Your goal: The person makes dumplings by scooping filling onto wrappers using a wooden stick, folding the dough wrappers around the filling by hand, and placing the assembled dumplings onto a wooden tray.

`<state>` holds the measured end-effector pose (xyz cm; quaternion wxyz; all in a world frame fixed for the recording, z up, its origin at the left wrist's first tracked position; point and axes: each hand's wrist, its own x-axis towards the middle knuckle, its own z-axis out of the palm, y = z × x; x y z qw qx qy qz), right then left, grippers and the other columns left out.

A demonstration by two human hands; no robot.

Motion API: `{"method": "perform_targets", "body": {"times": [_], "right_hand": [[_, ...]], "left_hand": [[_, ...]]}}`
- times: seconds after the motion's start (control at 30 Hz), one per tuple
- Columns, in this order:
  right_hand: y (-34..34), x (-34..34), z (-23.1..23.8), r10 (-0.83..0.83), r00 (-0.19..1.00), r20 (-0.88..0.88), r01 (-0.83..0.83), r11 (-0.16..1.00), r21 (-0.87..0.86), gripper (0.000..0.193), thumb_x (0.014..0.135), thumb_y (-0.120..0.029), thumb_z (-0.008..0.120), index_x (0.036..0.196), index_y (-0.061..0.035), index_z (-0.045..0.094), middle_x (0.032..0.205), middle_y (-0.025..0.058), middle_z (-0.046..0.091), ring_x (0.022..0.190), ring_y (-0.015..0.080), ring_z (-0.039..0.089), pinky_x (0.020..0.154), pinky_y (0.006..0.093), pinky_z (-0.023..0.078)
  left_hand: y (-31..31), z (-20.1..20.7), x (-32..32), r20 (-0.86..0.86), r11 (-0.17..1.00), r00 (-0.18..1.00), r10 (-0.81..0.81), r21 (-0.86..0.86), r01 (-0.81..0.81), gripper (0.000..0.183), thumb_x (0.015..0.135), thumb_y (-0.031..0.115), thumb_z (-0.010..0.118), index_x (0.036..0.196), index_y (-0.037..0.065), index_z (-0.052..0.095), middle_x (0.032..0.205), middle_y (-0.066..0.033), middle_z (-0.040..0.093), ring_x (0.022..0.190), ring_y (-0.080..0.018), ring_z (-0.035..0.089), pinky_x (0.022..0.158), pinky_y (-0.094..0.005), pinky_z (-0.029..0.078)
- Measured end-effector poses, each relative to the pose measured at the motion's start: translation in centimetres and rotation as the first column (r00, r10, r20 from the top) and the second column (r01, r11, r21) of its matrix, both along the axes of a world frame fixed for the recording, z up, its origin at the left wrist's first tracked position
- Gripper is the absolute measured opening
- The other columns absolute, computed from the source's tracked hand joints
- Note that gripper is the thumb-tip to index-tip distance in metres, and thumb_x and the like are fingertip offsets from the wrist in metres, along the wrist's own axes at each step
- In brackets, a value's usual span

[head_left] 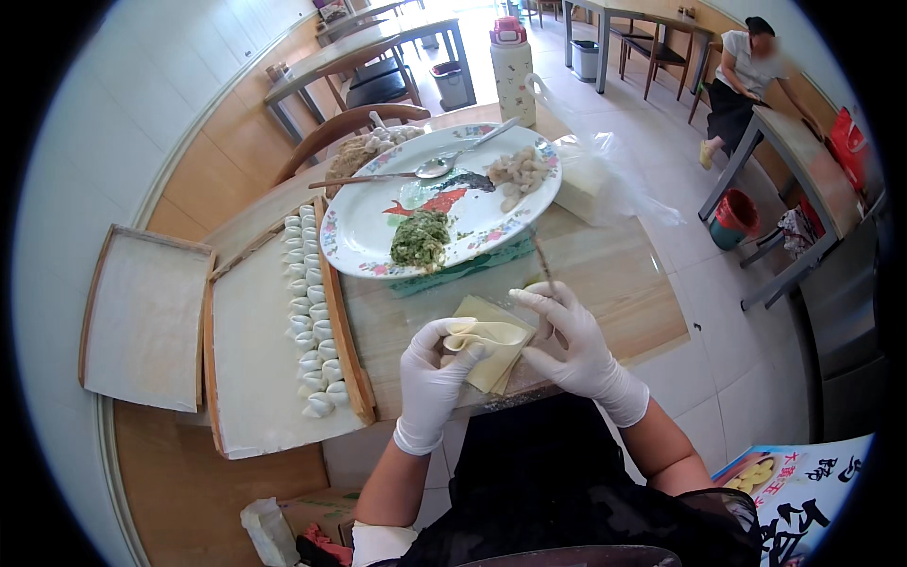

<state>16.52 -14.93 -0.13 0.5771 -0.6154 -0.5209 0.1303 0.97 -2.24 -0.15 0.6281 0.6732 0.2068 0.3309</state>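
My left hand point(436, 373), in a white glove, is closed on a folded wonton wrapper point(501, 333), pinching its left end. Beneath it lies a stack of square yellow wrappers point(487, 376) on the table. My gloved right hand point(572, 345) is curled just right of the wrapper, its thumb close to the wrapper's edge. A thin brown stick point(542, 261) rises from between its fingers. Beyond both hands a large oval plate point(354, 231) carries green minced filling point(421, 238), peeled shrimp point(518, 177), a spoon point(436, 167) and a brown stick point(378, 178).
Left of the plate, a wooden-framed tray point(260, 350) bears rows of folded wontons point(312, 321); another floured tray point(146, 317) adjoins it. A bottle point(511, 76) and plastic bag point(605, 180) stand behind. A person point(742, 80) sits at the far right.
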Motion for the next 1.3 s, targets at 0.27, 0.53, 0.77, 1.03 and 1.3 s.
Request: {"method": "perform_targets", "body": {"times": [0.27,0.53,0.77,1.03,1.3], "right_hand": [[0.5,0.5,-1.0,0.266,0.957,0.117,-0.276,0.958,0.082,0.028,0.081,-0.007,0.077,0.109,-0.0065,0.072,0.088,0.0057,0.064,0.073,0.0138,0.061,0.063,0.0277,0.047],[2.1,0.1,-1.0,0.195,0.97,0.146,-0.184,0.979,-0.083,0.021,0.077,-0.012,0.078,0.096,-0.0097,0.07,0.081,0.0068,0.063,0.064,0.0231,0.06,0.059,0.0329,0.047],[3.2,-0.6,0.9,0.017,0.999,0.039,-0.021,0.995,0.093,0.023,0.085,-0.006,0.07,0.107,-0.0062,0.072,0.092,0.0086,0.068,0.069,0.0164,0.058,0.06,0.03,0.046],[4.4,4.1,-1.7,-0.42,0.848,0.324,0.316,0.89,0.328,0.022,0.085,0.005,0.061,0.105,-0.0015,0.071,0.095,0.012,0.066,0.078,0.0214,0.063,0.067,0.031,0.049],[3.6,6.6,-4.2,-0.484,0.796,0.364,0.399,0.871,0.287,0.024,0.083,0.006,0.058,0.102,-0.0019,0.07,0.091,0.0124,0.063,0.072,0.0216,0.058,0.061,0.0309,0.044]], "left_hand": [[1.2,-0.9,-0.2,0.237,0.693,0.96,-0.148,-0.668,0.272,0.018,0.091,0.006,0.071,0.108,0.002,0.067,0.096,-0.0035,0.068,0.085,-0.0104,0.063,0.077,-0.0235,0.051],[2.2,2.0,-0.1,-0.282,0.867,0.951,-0.126,0.435,0.244,0.029,0.085,0.015,0.078,0.11,0.004,0.068,0.09,-0.0045,0.062,0.074,-0.0129,0.06,0.067,-0.0263,0.049],[5.5,2.8,-3.6,-0.086,0.896,0.992,0.089,0.443,-0.042,0.02,0.084,0.0,0.073,0.104,0.004,0.072,0.097,-0.0076,0.064,0.087,-0.0152,0.062,0.075,-0.0296,0.052],[30.1,-1.6,-13.0,-0.26,0.781,0.779,0.571,-0.119,-0.613,0.016,0.097,0.01,0.058,0.102,0.002,0.071,0.088,-0.0082,0.074,0.076,-0.0164,0.072,0.063,-0.0264,0.058],[43.4,-6.7,-6.9,-0.266,0.569,0.511,0.817,0.517,-0.64,0.018,0.084,0.02,0.068,0.089,0.004,0.075,0.09,-0.0165,0.075,0.083,-0.0284,0.073,0.076,-0.0386,0.056]]}}
